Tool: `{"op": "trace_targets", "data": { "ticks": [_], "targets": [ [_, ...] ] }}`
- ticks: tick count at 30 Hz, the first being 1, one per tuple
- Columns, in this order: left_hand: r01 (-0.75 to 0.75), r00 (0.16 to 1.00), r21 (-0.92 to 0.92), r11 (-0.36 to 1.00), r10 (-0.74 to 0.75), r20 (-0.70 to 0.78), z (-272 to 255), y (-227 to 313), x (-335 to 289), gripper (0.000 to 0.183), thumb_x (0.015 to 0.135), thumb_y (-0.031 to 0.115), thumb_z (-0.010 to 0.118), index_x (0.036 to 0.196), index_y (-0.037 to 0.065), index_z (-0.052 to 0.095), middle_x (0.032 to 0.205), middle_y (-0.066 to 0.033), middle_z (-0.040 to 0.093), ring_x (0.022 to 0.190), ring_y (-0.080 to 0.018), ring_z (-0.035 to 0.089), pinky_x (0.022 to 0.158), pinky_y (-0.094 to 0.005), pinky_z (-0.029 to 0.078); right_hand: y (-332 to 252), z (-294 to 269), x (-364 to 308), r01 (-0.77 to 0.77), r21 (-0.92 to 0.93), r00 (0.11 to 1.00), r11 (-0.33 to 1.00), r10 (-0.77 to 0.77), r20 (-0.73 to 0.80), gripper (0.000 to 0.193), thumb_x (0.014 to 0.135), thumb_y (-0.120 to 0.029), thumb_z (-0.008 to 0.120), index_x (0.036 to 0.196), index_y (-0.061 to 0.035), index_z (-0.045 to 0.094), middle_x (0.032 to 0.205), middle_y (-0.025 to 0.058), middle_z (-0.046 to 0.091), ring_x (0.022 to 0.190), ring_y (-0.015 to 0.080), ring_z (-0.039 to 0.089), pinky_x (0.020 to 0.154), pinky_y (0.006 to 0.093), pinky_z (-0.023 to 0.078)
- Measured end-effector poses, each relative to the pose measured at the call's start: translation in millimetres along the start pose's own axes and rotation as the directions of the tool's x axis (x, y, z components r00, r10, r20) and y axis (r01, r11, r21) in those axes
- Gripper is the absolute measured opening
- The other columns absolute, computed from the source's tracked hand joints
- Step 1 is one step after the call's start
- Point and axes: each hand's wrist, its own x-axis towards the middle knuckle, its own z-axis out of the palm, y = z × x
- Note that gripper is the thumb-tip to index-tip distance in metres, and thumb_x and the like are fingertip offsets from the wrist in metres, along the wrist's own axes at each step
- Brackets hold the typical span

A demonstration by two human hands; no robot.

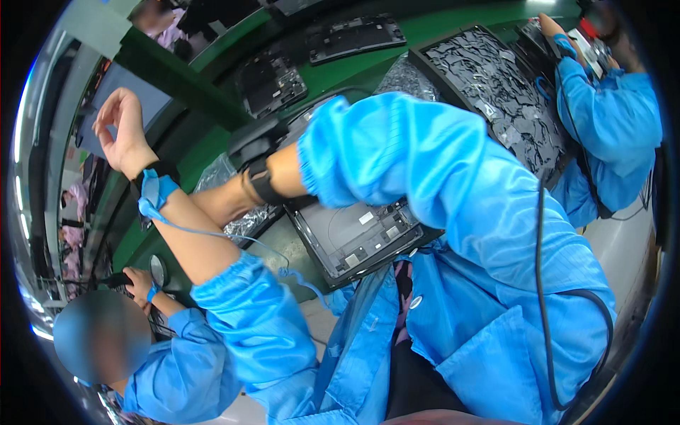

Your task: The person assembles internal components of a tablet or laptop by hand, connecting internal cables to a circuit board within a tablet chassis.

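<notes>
My left hand (122, 129) is raised at the left, above the bench, its fingers loosely curled and apart with nothing seen in them. A blue strap with a coiled cord (157, 193) is round its wrist. My right arm reaches across to the left, and my right hand (225, 201) passes behind my left forearm, so its fingers are hidden. A black band (263, 183) circles the right wrist. Beneath the right arm lies a dark grey flat device housing (341, 244), its upper part covered by the sleeve. Crumpled clear plastic (248, 225) lies next to the right hand.
A black tray (489, 88) of small dark parts stands at the back right. Open dark device housings (358, 39) (273, 81) lie on the green bench. Co-workers in blue sit at the right (613, 113) and lower left (180, 368). A black cable (540, 283) hangs over my right sleeve.
</notes>
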Motion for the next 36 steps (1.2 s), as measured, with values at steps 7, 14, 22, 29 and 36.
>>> {"op": "trace_targets", "data": {
  "ticks": [7, 14, 22, 29, 36],
  "targets": [
    [0.142, 0.912, 0.144, 0.979, -0.186, 0.366, 87, -112, -164, 0.017, 0.083, 0.003, 0.056, 0.067, 0.008, 0.055, 0.055, -0.0099, 0.058, 0.047, -0.0145, 0.057, 0.046, -0.0237, 0.046, -21, 28, 19, 0.484, -0.217, 0.87, 0.848, -0.439, 0.227, 0.021, 0.078, -0.008, 0.067, 0.098, -0.0046, 0.07, 0.084, 0.006, 0.07, 0.076, 0.0156, 0.066, 0.063, 0.0366, 0.051],
    [-0.648, 0.762, 0.598, -0.472, -0.388, 0.519, 21, -73, -159, 0.019, 0.088, 0.003, 0.057, 0.104, -0.005, 0.064, 0.076, -0.0063, 0.061, 0.062, -0.01, 0.052, 0.057, -0.0227, 0.041, -84, 20, -96, -0.329, -0.825, 0.937, 0.46, 0.267, -0.224, 0.02, 0.074, -0.017, 0.065, 0.09, -0.0075, 0.073, 0.078, 0.01, 0.069, 0.072, 0.0263, 0.065, 0.065, 0.0416, 0.051],
    [-0.666, 0.742, 0.132, -0.734, -0.632, 0.225, -67, -95, -85, 0.015, 0.088, 0.005, 0.063, 0.102, 0.003, 0.07, 0.065, -0.0029, 0.061, 0.057, -0.0078, 0.054, 0.053, -0.0243, 0.043, -62, 15, -62, 0.095, -0.995, 0.612, 0.029, -0.79, 0.035, 0.037, 0.073, -0.044, 0.065, 0.069, -0.0069, 0.065, 0.076, 0.0048, 0.061, 0.084, 0.0221, 0.054, 0.074, 0.0382, 0.039],
    [0.099, 0.976, 0.992, 0.073, -0.204, -0.083, -61, -68, -103, 0.028, 0.095, 0.012, 0.049, 0.116, -0.005, 0.057, 0.063, -0.0019, 0.05, 0.054, -0.0095, 0.046, 0.051, -0.0248, 0.038, -63, -13, -103, 0.405, -0.893, 0.432, -0.196, -0.82, 0.375, 0.021, 0.076, -0.03, 0.06, 0.071, -0.0098, 0.062, 0.077, 0.0025, 0.058, 0.075, 0.023, 0.054, 0.074, 0.0365, 0.043],
    [0.449, 0.869, 0.788, 0.422, -0.001, -0.495, -93, -26, -161, 0.015, 0.096, 0.013, 0.049, 0.107, 0.004, 0.053, 0.063, 0.0016, 0.043, 0.053, -0.0111, 0.039, 0.052, -0.0249, 0.034, -9, -285, -253, -0.884, -0.404, 0.278, 0.235, -0.43, -0.859, 0.032, 0.081, -0.033, 0.061, 0.087, -0.0021, 0.069, 0.087, 0.0207, 0.068, 0.082, 0.0375, 0.066, 0.072, 0.0459, 0.054]
  ]
}}
